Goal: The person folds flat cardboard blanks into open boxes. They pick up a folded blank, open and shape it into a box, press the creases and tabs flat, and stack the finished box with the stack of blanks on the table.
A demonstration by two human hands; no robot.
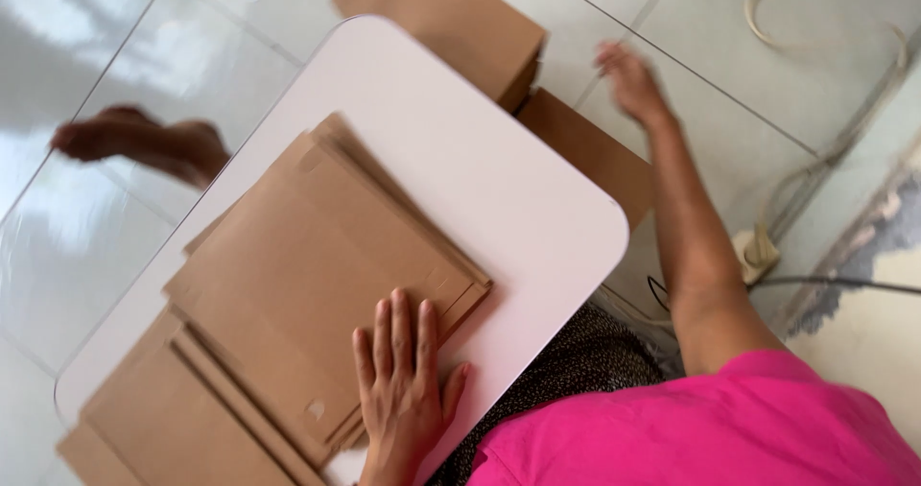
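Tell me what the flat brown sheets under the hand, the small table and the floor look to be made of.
Flat brown sheets: likely cardboard, matte; fold lines and layered edges show.
Small table: smooth white top with rounded corners, perhaps laminate or plastic; hard to tell which.
Floor: glossy pale tiles, probably ceramic; grout lines and bright reflections.
The left hand lies flat on the sheets.

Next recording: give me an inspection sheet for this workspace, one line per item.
Surface: small white table with rounded corners, on a glossy tiled floor.
Job's things: stack of flat brown cardboard sheets on the table; more sheets at its near end.
Clutter: brown cardboard boxes on the floor beyond the table.
Hands: left hand flat on the stack, fingers spread; right hand blurred, empty, reaching out above the floor past the boxes.
Cables: pale cords along the floor.
Surroundings: a bare foot left of the table.
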